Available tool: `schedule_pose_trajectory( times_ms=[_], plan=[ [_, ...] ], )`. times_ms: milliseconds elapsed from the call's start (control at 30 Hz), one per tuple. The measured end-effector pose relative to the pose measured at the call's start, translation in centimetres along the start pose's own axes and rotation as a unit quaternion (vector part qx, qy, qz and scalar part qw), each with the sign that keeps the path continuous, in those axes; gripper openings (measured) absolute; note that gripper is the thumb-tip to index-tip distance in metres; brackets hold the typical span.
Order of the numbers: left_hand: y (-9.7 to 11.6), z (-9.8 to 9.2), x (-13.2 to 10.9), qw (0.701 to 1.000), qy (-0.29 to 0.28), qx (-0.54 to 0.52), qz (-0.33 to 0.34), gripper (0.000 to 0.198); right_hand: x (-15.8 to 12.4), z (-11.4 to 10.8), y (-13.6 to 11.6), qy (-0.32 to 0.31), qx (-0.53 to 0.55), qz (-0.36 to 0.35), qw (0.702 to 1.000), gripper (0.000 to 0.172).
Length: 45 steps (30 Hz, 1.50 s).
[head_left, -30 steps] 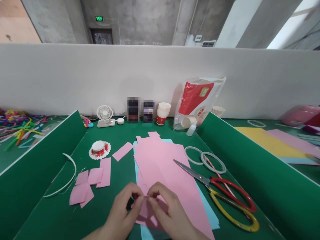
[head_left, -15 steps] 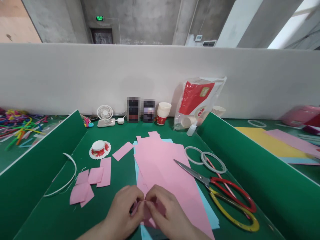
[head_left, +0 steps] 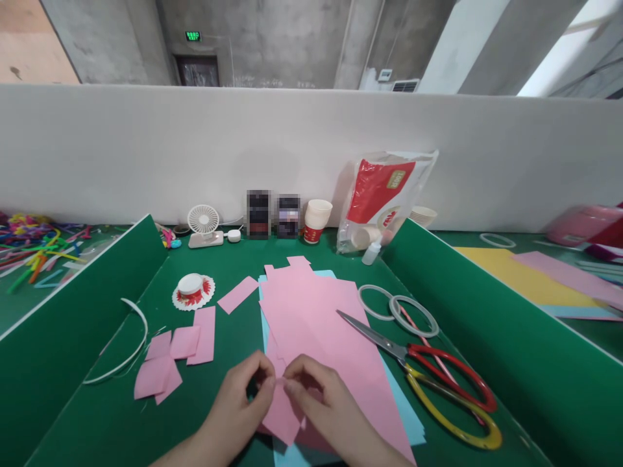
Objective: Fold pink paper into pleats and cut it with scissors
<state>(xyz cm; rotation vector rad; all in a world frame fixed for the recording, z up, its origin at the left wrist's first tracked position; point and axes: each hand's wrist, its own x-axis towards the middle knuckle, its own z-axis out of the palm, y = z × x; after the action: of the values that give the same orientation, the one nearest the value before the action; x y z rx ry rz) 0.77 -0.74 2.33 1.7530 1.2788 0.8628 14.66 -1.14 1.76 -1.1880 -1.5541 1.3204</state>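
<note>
Low in the middle of the head view, my left hand (head_left: 238, 405) and my right hand (head_left: 324, 405) meet fingertip to fingertip. Both pinch the top edge of a small pink paper piece (head_left: 282, 415), which hangs down between them. Under them lies a large pink paper sheet (head_left: 316, 318) on top of a light blue sheet (head_left: 409, 421). Scissors (head_left: 428, 370) with red and yellow handles rest on the pink sheet's right edge, blades pointing left and away.
Several cut pink squares (head_left: 178, 353) lie left of my hands, near a curved white strip (head_left: 131, 350). A cut paper cup base (head_left: 193, 290), two white rings (head_left: 399, 308), a small fan (head_left: 204, 224), paper cups (head_left: 317, 220), a glue bottle (head_left: 370, 251) and a plastic bag (head_left: 384, 194) stand farther back. Green dividers (head_left: 487, 324) flank the space.
My fingers shifted on the small pink piece: it was bunched under my hands, and now it hangs open below my pinching fingertips. Everything else stays put.
</note>
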Motion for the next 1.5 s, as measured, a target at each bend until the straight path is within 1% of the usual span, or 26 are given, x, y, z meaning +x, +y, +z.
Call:
schedule_pose_trajectory(
  times_ms=[67, 133, 300, 367, 433, 533, 700, 800, 933, 1067, 1167, 1267, 1333, 1433, 1500],
  plan=[
    [-0.2, 0.1, -0.1, 1.000, 0.000, 0.014, 0.014, 0.015, -0.1, 0.1, 0.2, 0.005, -0.023, -0.022, 0.999, 0.008],
    [-0.4, 0.2, -0.3, 0.997, -0.003, 0.055, 0.044, 0.014, -0.2, 0.2, 0.4, 0.007, -0.058, -0.047, 0.997, 0.009],
    [-1.1, 0.5, -0.6, 0.972, -0.018, 0.195, 0.127, 0.013, -0.5, 0.4, 1.0, 0.016, -0.142, -0.087, 0.986, 0.013],
    [-1.2, 0.6, -0.7, 0.965, -0.019, 0.219, 0.146, 0.014, -0.6, 0.5, 1.0, 0.011, -0.162, -0.091, 0.983, 0.013],
    [-1.2, 0.6, -0.8, 0.965, -0.014, 0.214, 0.152, 0.015, -0.7, 0.4, 0.8, 0.005, -0.171, -0.099, 0.980, 0.013],
    [-1.1, 0.6, -0.9, 0.978, 0.001, 0.165, 0.129, 0.015, -0.8, 0.2, 0.4, -0.003, -0.147, -0.099, 0.984, 0.012],
    [-0.6, 0.5, -0.6, 0.997, 0.014, 0.057, 0.045, 0.014, -0.4, -0.1, 0.1, 0.003, -0.033, -0.020, 0.999, 0.011],
    [-0.3, 0.4, -0.3, 0.999, 0.004, 0.029, 0.031, 0.013, -0.1, -0.1, 0.1, -0.005, 0.009, 0.016, 1.000, 0.010],
    [-0.1, 0.3, -0.4, 0.999, -0.025, 0.016, 0.023, 0.014, 0.2, 0.0, 0.3, -0.017, 0.056, 0.033, 0.998, 0.009],
    [-0.2, 0.4, -0.6, 0.999, -0.021, 0.021, 0.028, 0.019, 0.1, 0.1, 0.4, -0.023, 0.052, 0.045, 0.997, 0.011],
    [-0.3, 0.3, -0.5, 1.000, 0.003, 0.010, 0.007, 0.019, 0.0, 0.1, 0.2, -0.030, 0.034, 0.039, 0.998, 0.011],
    [-0.4, 0.1, -0.1, 0.999, 0.027, -0.012, -0.017, 0.018, 0.1, 0.0, 0.1, -0.023, 0.028, 0.045, 0.998, 0.007],
    [-0.4, 0.0, 0.1, 0.999, 0.013, -0.021, -0.028, 0.017, 0.1, -0.1, 0.1, -0.019, 0.032, 0.046, 0.998, 0.009],
    [-0.5, 0.1, 0.2, 0.999, -0.029, -0.020, -0.033, 0.019, 0.1, -0.2, 0.3, -0.022, 0.037, 0.040, 0.998, 0.015],
    [-0.6, 0.1, 0.2, 0.998, -0.036, -0.022, -0.040, 0.022, 0.0, -0.2, 0.4, -0.026, 0.033, 0.037, 0.998, 0.017]
  ],
)
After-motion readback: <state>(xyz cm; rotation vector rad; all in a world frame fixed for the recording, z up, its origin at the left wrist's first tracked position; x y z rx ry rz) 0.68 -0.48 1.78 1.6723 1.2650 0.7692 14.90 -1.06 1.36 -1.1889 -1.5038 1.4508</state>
